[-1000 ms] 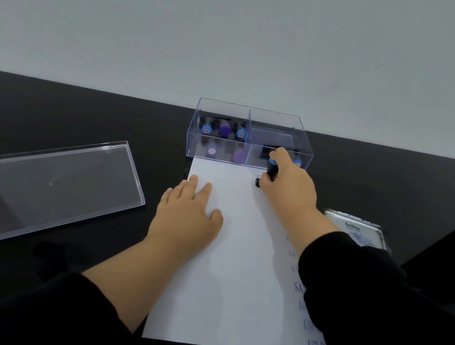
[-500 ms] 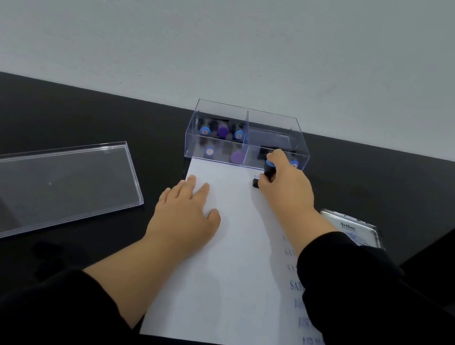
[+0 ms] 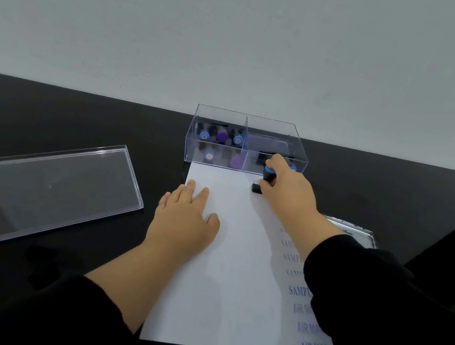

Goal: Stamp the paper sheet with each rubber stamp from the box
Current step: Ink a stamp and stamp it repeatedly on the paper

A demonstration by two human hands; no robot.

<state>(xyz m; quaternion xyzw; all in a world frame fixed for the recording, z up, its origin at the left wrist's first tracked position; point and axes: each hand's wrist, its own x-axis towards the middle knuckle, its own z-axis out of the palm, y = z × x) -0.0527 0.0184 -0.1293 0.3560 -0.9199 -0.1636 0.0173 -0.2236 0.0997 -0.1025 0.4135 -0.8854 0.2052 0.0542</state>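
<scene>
One black rubber stamp [image 3: 265,178] with a blue cap, gripped by the right hand [image 3: 286,188], meets the white paper sheet [image 3: 235,264].

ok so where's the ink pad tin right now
In the head view the ink pad tin lies on the black table right of the paper sheet, mostly hidden behind the right forearm's sleeve.

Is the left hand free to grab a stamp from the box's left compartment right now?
Probably yes: the box is open-topped, its lid lies aside, and the left hand only presses flat on the paper sheet.
</scene>
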